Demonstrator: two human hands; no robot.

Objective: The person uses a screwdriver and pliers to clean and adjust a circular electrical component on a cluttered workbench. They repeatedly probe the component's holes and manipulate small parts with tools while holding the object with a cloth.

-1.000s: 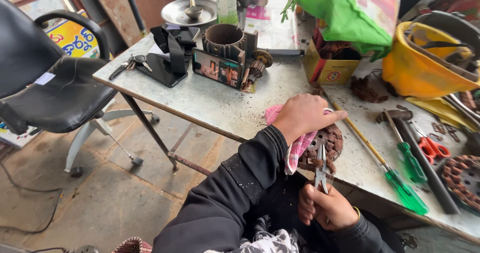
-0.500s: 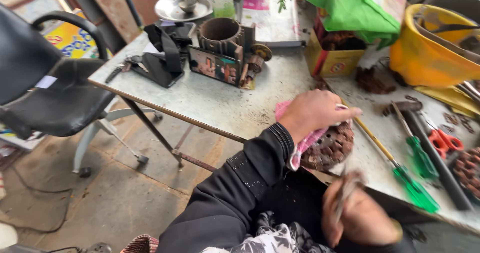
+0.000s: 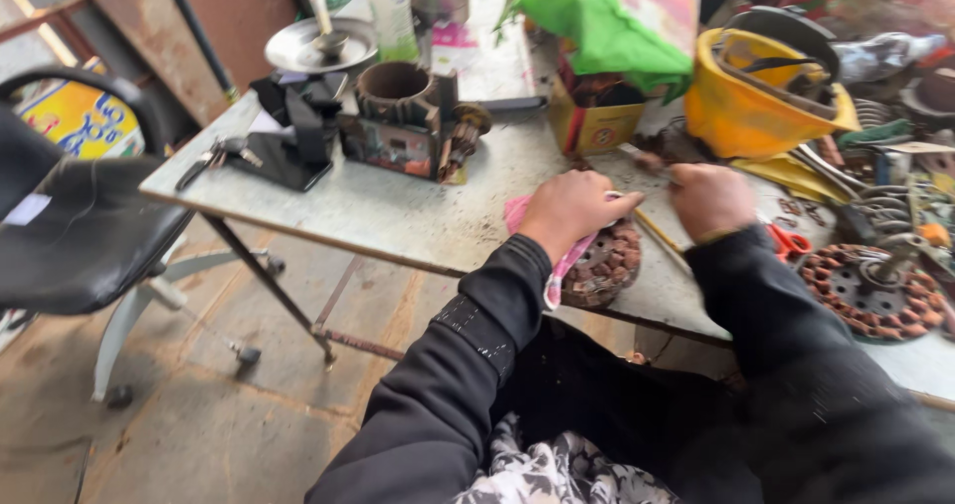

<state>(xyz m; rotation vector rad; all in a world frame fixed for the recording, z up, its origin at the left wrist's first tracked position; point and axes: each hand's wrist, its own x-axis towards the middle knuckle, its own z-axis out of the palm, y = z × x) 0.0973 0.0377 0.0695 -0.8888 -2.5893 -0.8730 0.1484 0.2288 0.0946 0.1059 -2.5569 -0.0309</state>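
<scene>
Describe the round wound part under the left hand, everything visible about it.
The round wound part is a disc-shaped stator with a ring of copper-brown wire coils around a dark, grimy metal core. It lies flat at the near edge of the table, partly overhanging it. A pink cloth drapes over its left side, and the left hand presses on top, hiding much of it. The right hand is close beside it; contact cannot be told.

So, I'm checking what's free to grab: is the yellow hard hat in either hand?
No, the yellow hard hat sits on the table, apart from both hands.
</scene>
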